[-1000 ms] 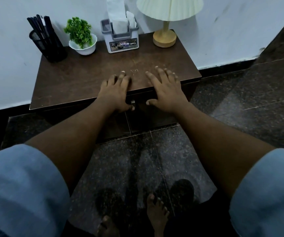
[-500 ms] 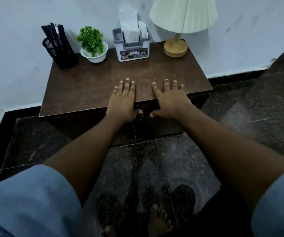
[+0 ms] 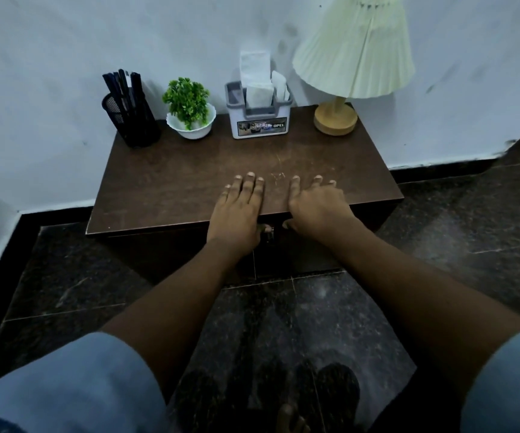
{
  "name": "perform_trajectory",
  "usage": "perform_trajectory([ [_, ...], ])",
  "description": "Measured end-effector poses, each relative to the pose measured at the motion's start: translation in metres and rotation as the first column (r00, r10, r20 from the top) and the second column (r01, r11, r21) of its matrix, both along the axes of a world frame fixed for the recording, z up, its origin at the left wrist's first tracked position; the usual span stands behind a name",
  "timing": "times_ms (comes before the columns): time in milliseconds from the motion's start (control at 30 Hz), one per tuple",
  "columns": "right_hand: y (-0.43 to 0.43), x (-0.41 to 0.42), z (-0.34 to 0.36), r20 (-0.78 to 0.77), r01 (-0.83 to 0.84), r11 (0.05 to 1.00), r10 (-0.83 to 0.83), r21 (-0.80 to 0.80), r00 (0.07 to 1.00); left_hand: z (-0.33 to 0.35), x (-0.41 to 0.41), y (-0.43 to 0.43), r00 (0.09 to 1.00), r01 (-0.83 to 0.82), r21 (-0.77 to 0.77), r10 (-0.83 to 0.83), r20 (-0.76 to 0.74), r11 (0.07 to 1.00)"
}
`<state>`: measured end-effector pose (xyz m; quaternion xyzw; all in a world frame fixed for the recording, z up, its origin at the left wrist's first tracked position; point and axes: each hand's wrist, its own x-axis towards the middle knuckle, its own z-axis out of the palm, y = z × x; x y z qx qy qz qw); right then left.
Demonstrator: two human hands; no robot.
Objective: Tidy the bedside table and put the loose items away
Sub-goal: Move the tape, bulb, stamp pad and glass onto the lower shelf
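The dark brown bedside table (image 3: 171, 182) stands against the white wall. Along its back edge stand a black mesh pen holder (image 3: 133, 120) with dark pens, a small green plant in a white bowl (image 3: 190, 115), a grey tissue organiser (image 3: 260, 117) with white papers, and a lamp with a wooden base (image 3: 335, 118). My left hand (image 3: 240, 210) lies flat on the front edge with straight fingers, its thumb hanging over the front by a small metal latch (image 3: 269, 232). My right hand (image 3: 316, 206) rests beside it, fingers on the top and thumb over the front edge.
The lamp's cream pleated shade (image 3: 358, 48) overhangs the table's back right corner. Dark polished floor tiles (image 3: 471, 229) surround the table, with a black skirting along the wall. My bare feet show at the bottom of the view.
The view has drawn back and tilted up, so the table appears lower and further away. Both hands stay on the front edge, with the fingers of the right hand slightly more bent.
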<state>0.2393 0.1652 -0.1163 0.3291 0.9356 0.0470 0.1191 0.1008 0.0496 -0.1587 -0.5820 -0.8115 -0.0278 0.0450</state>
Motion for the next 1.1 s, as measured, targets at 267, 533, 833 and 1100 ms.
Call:
perform_trajectory([
  [267, -0.023, -0.032, 0.012, 0.086, 0.218, 0.973, -0.211, -0.081, 0.974, 0.034, -0.050, -0.008, 0.985, 0.163, -0.318, -0.137, 0.102, 0.934],
  [533, -0.025, -0.022, 0.004, 0.017, 0.142, 0.990, -0.142, 0.013, 0.990, 0.018, -0.056, -0.015, 0.991, 0.134, -0.227, -0.127, 0.048, 0.965],
  [833, -0.008, -0.017, -0.004, 0.059, -0.003, 0.992, -0.005, 0.126, 0.998, 0.009, -0.050, -0.020, 0.993, 0.118, -0.086, -0.120, -0.019, 0.989],
  [1100, -0.007, -0.022, 0.003, 0.101, 0.017, 0.997, -0.025, 0.078, 0.995, 0.011, -0.047, -0.023, 0.992, 0.120, -0.082, -0.122, -0.027, 0.989],
])
